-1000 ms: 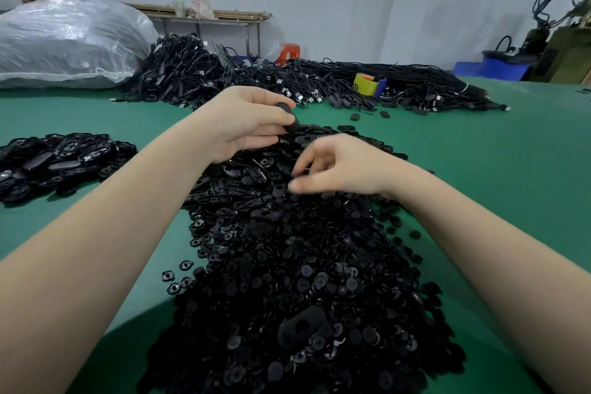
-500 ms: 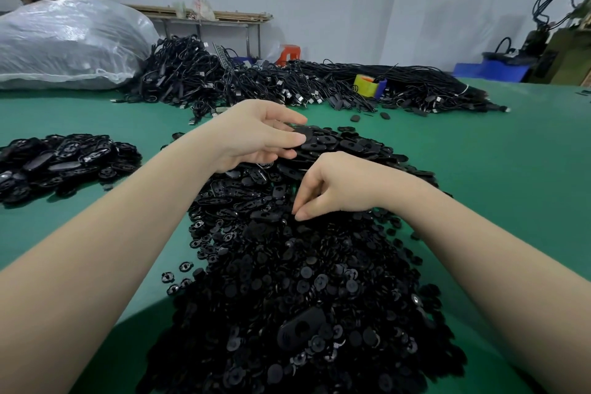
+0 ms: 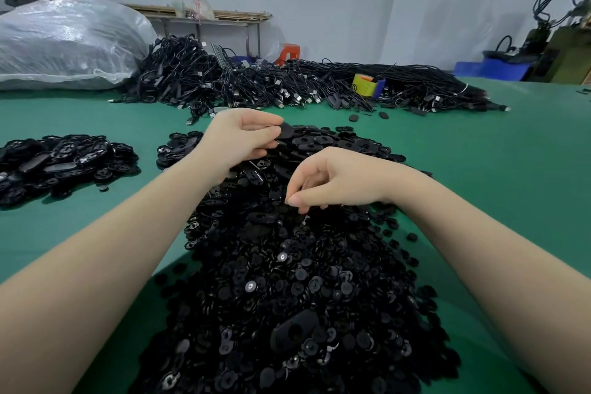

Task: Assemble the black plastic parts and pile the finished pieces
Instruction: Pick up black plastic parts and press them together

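Black plastic parts [image 3: 287,297] lie in one big heap on the green table [image 3: 511,169], spreading from the near edge up to the middle, directly under both forearms. At the far end of this heap the left hand [image 3: 238,137] is raised a little above the parts; its fingers are curled and its thumb and forefinger pinch a small black oval piece [image 3: 285,130], which sticks out to the right of the fingertips. The right hand [image 3: 335,181] hangs lower and nearer, just over the middle of the heap, with its fingers bent downward and the thumb and forefinger tips brought together; if something small is between them, I cannot tell. To the left, well apart from the big heap, a smaller pile of finished pieces [image 3: 60,160] rests on the table. Behind the hands a long mass of black cables [image 3: 287,86] lies across the table, and a large clear plastic bag [image 3: 67,41] stands at the far left.
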Available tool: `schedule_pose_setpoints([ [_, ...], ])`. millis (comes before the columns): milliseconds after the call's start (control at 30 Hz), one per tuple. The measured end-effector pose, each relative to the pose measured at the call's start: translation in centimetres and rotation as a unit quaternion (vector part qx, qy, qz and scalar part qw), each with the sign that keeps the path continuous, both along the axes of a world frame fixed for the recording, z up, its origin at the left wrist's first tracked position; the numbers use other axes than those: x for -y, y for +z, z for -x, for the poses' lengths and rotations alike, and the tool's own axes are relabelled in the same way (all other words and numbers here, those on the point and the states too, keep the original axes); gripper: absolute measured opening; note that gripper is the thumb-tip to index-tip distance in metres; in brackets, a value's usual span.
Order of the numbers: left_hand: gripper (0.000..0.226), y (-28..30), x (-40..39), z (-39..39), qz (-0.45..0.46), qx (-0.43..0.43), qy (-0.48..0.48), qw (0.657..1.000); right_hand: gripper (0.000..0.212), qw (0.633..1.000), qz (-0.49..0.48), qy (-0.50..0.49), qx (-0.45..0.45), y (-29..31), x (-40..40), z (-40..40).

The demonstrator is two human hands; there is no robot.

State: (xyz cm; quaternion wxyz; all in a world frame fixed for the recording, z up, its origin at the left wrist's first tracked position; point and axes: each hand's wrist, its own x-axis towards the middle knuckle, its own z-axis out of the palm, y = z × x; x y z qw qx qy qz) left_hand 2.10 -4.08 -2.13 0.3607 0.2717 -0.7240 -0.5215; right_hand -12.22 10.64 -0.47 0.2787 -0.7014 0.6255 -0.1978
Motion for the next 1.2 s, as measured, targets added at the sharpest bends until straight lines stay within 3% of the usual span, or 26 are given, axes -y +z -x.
schedule_pose_setpoints([
  [233,0.021,-2.6,-0.7,0.7,0.006,0.038,-0.026,0.999,0.007,0.999,-0.013,-0.017,0.044,-0.1,0.0,0.3],
  [433,0.017,-1.7,-1.7,1.3,-0.041,0.019,-0.062,0.997,0.015,0.986,0.071,-0.053,0.140,-0.3,0.3,1.0],
  [533,0.022,-0.9,-2.3,1.7,-0.038,-0.033,-0.042,0.998,0.015,0.965,0.112,-0.108,0.210,-0.9,0.6,1.6],
  [633,0.020,-0.9,-3.1,2.7,-0.049,-0.072,-0.033,0.996,0.012,0.917,0.205,-0.219,0.261,-2.1,1.0,2.3],
  [700,0.017,-1.7,-3.7,3.5,-0.024,-0.062,-0.023,0.998,0.014,0.887,0.271,-0.285,0.244,-3.3,1.1,2.6],
  [800,0.018,-3.0,-3.9,4.1,-0.012,-0.035,-0.030,0.999,0.014,0.868,0.320,-0.324,0.197,-4.7,1.2,2.8],
  [1200,0.023,-3.6,-3.0,3.9,-0.066,-0.072,-0.039,0.994,0.014,0.862,0.325,-0.304,0.241,-6.0,1.6,2.5],
])
